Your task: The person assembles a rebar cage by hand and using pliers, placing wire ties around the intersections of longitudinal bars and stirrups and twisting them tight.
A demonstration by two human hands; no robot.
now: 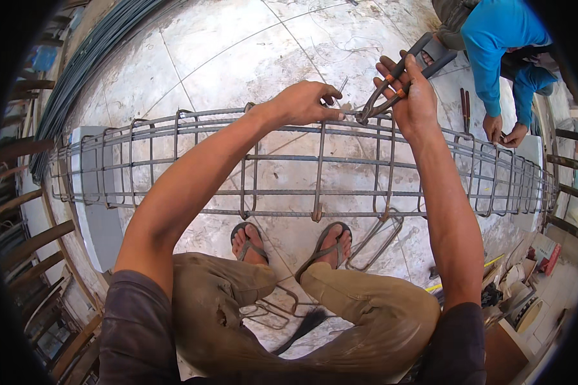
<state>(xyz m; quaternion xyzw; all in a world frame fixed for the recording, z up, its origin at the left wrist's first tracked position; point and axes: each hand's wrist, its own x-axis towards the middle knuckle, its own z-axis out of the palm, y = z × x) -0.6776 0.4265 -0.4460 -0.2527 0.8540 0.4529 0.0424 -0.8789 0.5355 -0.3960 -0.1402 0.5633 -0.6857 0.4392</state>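
Observation:
A long rebar cage (353, 163) lies across in front of me, built of ribbed bars and square stirrups. My left hand (302, 104) is at its far top bar, fingers curled, thumb along the bar. A thin tie wire (344, 85) sticks up at the fingertips. Palm up, my right hand (415, 97) holds pincers (382, 95) with dark, orange-marked handles, which are spread apart. The pincers' jaws are at the top bar, just right of my left thumb. Whether they grip wire is too small to tell.
Grey blocks (100, 212) support the cage's ends. A co-worker in a blue sleeve (485, 67) works at the right end, beside another tool (465, 109). Bundled bars (87, 70) lie far left. Loose stirrups (376, 240) rest near my sandalled feet. Clutter fills the lower right.

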